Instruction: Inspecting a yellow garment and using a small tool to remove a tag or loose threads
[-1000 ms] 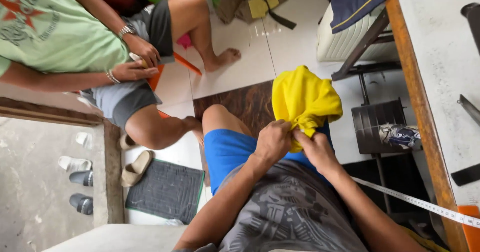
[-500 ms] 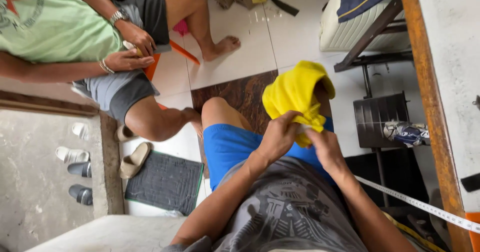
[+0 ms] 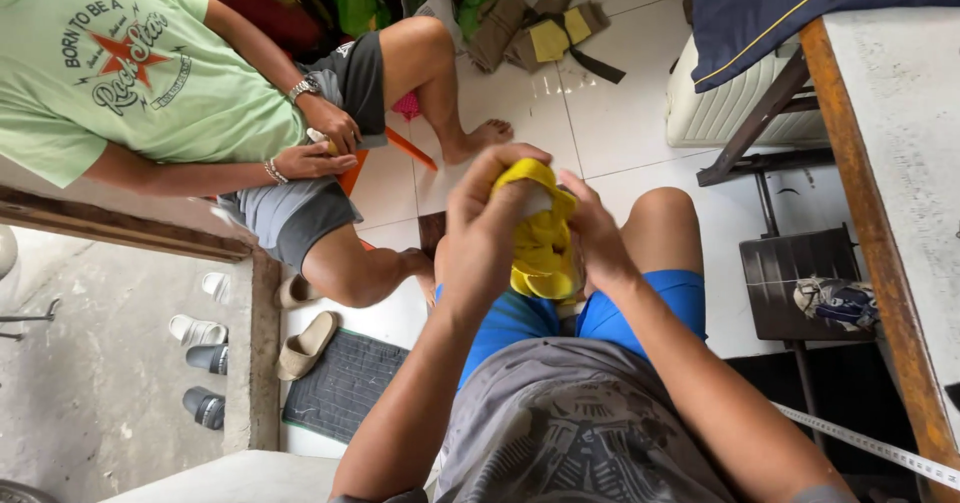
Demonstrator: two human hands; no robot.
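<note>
The person's left hand [image 3: 490, 228] and right hand [image 3: 597, 233] are both closed around a bunched yellow cloth [image 3: 543, 243], fingers clamped on its 2 sides, holding it above the blue shorts [image 3: 520, 318], near another seated person's hands [image 3: 320, 143] with an orange piece [image 3: 410, 149]

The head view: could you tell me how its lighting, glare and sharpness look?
Head view: soft, even daylight; mild glare on the white floor tiles; hands and yellow cloth are reasonably sharp; the wide lens bends the table edge; dim under the table.
</note>
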